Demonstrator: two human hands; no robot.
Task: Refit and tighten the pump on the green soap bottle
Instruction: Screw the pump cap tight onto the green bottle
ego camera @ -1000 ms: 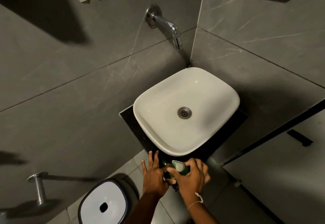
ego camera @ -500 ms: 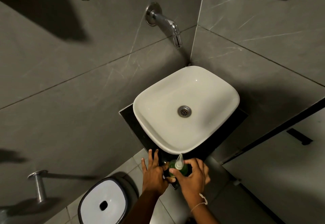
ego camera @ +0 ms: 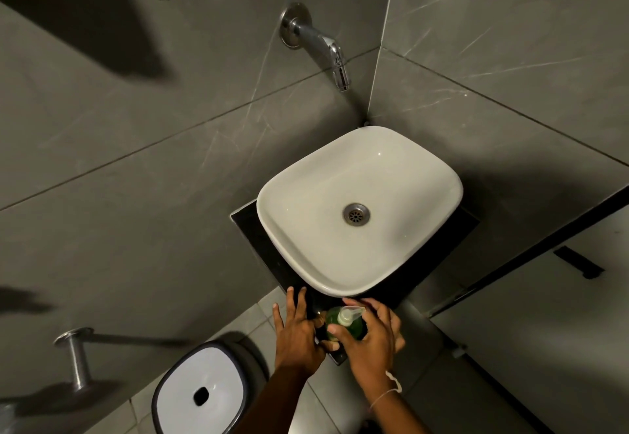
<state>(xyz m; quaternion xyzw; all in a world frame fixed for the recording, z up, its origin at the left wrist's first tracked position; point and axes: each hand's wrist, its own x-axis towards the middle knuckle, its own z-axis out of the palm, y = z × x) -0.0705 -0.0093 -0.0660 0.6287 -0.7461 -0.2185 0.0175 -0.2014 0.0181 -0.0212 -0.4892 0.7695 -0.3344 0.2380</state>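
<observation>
Right hand (ego camera: 369, 341) fingers grip green soap bottle (ego camera: 350, 326); left hand (ego camera: 296, 331) fingers splayed beside

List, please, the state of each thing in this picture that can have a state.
Green soap bottle: upright on the dark counter, held.
Pump: seated on the bottle; tightness cannot be told.
Right hand: gripping the bottle.
Left hand: fingers spread, touching the bottle's side.
Tap: no water running.
Basin: empty, drain open.
Bin: lid closed.
</observation>
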